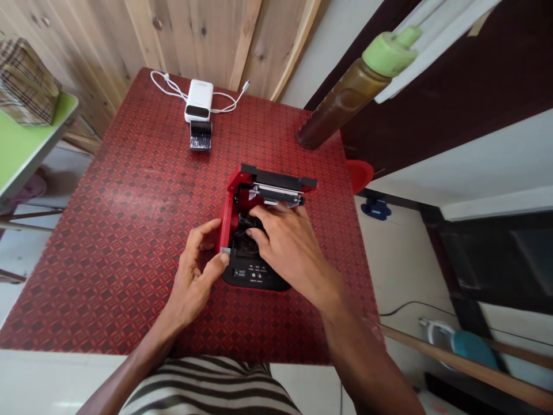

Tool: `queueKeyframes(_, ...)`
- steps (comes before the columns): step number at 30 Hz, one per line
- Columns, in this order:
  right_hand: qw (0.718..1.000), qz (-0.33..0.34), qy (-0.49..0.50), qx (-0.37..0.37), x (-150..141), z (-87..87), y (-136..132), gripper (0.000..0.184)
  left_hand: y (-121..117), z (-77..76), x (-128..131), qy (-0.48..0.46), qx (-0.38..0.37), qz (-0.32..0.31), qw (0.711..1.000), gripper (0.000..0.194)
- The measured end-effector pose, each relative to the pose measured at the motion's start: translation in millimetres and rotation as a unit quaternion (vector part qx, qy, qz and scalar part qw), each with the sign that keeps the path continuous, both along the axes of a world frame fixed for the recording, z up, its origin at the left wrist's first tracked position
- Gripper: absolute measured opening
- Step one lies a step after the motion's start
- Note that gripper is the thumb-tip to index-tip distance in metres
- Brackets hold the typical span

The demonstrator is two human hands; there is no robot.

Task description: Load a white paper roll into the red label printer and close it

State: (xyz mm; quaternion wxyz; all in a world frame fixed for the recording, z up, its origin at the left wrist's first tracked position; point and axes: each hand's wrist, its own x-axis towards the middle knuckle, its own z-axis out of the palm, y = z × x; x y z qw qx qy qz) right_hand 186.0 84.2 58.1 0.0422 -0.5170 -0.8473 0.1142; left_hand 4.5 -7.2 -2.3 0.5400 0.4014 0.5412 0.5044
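A small red-and-black label printer (254,271) sits on the table with its lid (276,180) raised. Black, shiny, crumpled film (245,239) shows inside its bay. At the printer's left side is my left hand (196,274), its thumb on the front left corner and its fingers along the red wall, gripping it. My right hand (289,242) reaches into the bay from the right. Its thumb and forefinger are at the black film, seemingly pinching it; the other fingertips are partly hidden under the lid.
Behind the printer, a white power bank (199,98) with a white cable lies beside a small dark roll (201,135). A brown bottle (345,95) with a green cap stands at the back right of the red patterned table (129,230). Wood panelling (194,34) rises behind.
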Motion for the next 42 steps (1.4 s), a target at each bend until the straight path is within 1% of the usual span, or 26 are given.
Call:
queueKeyframes(6,0.999,0.026,-0.019,-0.002,0,-5.9,0,0.018,0,0.3,-1,0.01,-0.001,-0.005,1.0,0.056)
queueKeyframes(11,0.999,0.022,-0.032,-0.021,-2,-3.3,0,0.019,0,2.0,-1,0.008,0.0,-0.009,1.0,0.058)
queueKeyframes(13,1.0,0.015,-0.002,-0.019,3,1.5,-4,0.026,1,2.6,-1,0.004,0.002,-0.008,1.0,0.056)
queueKeyframes(16,0.995,0.02,0.099,-0.012,20,12.8,-15,0.037,1,3.5,-1,0.005,0.002,-0.007,1.0,0.054)
queueKeyframes(19,0.98,0.057,0.185,-0.035,38,21.7,-25,0.031,1,4.2,-1,0.01,0.006,-0.011,1.0,0.053)
queueKeyframes(22,0.974,0.083,0.204,-0.049,46,20.1,-27,0.023,1,4.3,-1,0.011,0.016,-0.008,1.0,0.053)
queueKeyframes(28,0.963,0.109,0.241,-0.043,40,7.1,-16,0.018,2,3.5,-1,0.013,0.021,-0.01,1.0,0.051)
queueKeyframes(31,0.959,0.127,0.245,-0.057,39,7.2,-11,0.018,2,2.0,-2,0.01,0.024,-0.008,1.0,0.05)
queueKeyframes(34,0.96,0.133,0.232,-0.08,39,9.2,-9,0.022,2,0.7,-2,0.008,0.023,-0.008,1.0,0.05)
queueKeyframes(36,0.961,0.125,0.237,-0.074,38,9.7,-10,0.023,3,0.4,-1,0.008,0.022,-0.007,1.0,0.051)
queueKeyframes(38,0.957,0.113,0.26,-0.058,37,9.3,-13,0.021,3,0.5,-2,0.006,0.02,-0.007,1.0,0.051)
queueKeyframes(42,0.945,0.106,0.308,0.004,42,8.8,-26,0.014,1,1.2,-4,-0.008,0.013,-0.015,1.0,0.052)
